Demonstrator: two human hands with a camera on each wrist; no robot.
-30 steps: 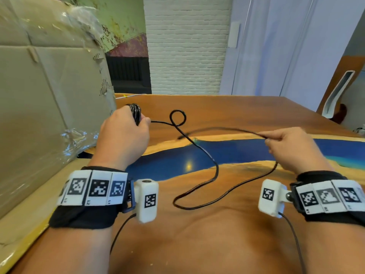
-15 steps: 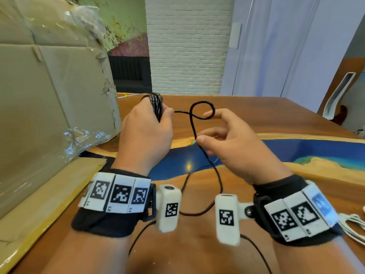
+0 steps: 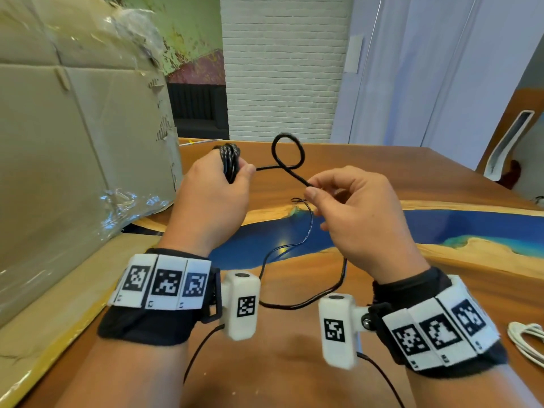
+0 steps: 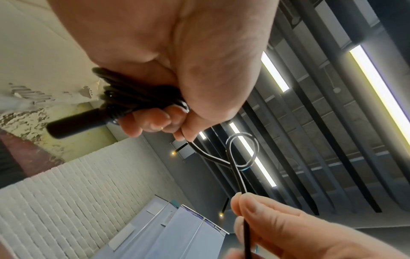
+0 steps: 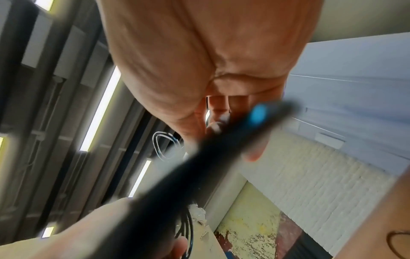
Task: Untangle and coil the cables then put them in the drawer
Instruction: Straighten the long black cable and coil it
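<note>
Now that the right hand (image 3: 357, 219) has swung in from the table's right edge, pinching the black cable (image 3: 287, 154) beside the left hand (image 3: 212, 201) gripping the coil (image 3: 230, 160) above the table (image 3: 382, 169), another turn looks imminent.

Cardboard box (image 3: 73, 136), wooden table (image 3: 382, 172), white brick wall (image 3: 282, 69)

Wooden table (image 3: 368, 172) with a blue resin river band across it, large cardboard box (image 3: 73, 157) wrapped in plastic film on its left side, slack of a black cable (image 3: 309, 303) trailing on the wood, white cable (image 3: 527, 340) at the right edge
</note>
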